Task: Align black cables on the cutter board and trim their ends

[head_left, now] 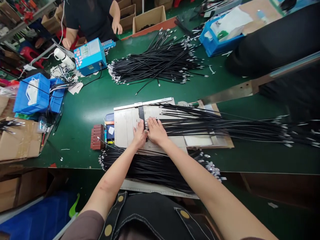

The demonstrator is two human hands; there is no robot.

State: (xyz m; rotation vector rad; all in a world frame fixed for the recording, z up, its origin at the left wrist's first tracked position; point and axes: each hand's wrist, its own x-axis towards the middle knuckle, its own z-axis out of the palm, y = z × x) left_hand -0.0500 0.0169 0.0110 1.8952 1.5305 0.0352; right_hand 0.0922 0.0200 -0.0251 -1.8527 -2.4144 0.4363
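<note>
My left hand (pixel 140 135) rests with fingers stretched out on a pale ruled board (pixel 125 121), over the lower part of a dark strip (pixel 141 113) that crosses it. Beside it, my right hand (pixel 157 131) lies flat, fingers extended, at the left ends of a spread of black cables (pixel 195 126). The thumbs are close together, and what is under the palms is hidden. A metal straightedge (pixel 150 103) runs along the board's far edge. Close to my body, another bundle of black cables (pixel 155 168) with whitish ends passes beneath my forearms.
A big cable pile (pixel 155 65) lies farther back on the green table (pixel 82 133). Left of the board sits a brown slotted block (pixel 97 137). A blue machine (pixel 90 56), blue bins (pixel 32 93) and a metal bar (pixel 230 93) stand around. Across the table is another person (pixel 90 20).
</note>
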